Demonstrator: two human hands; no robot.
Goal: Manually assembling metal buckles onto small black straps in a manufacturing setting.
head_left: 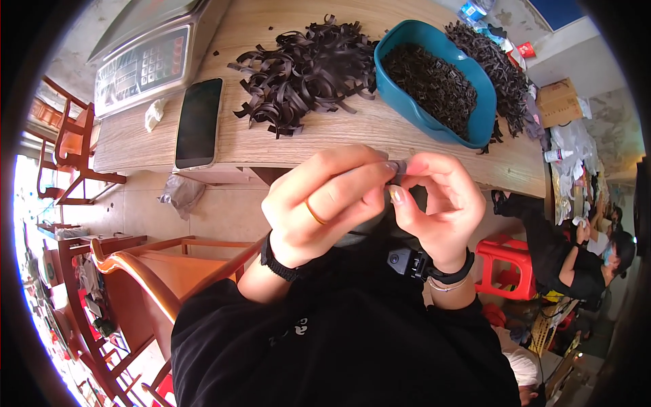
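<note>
My left hand [332, 197] and my right hand [444, 210] meet just in front of the table's near edge. Between their fingertips is a small dark grey strip [400, 169], pinched from both sides; part of it is hidden by the fingers. On the table beyond lies a loose pile of dark curled strips [308, 71]. Right of that pile stands a teal plastic basin [437, 129] with many short dark pieces [430, 85] inside. A second heap of short dark pieces [491, 68] lies along the basin's right side.
A digital scale [146, 68] occupies the table's far left, with a dark-screened phone [199, 122] and crumpled white tissue [154, 114] nearby. A wooden chair [156, 271] is at my left. A red stool [505, 264] stands right, near other people [576, 264]. A plastic bottle [475, 10] is far back.
</note>
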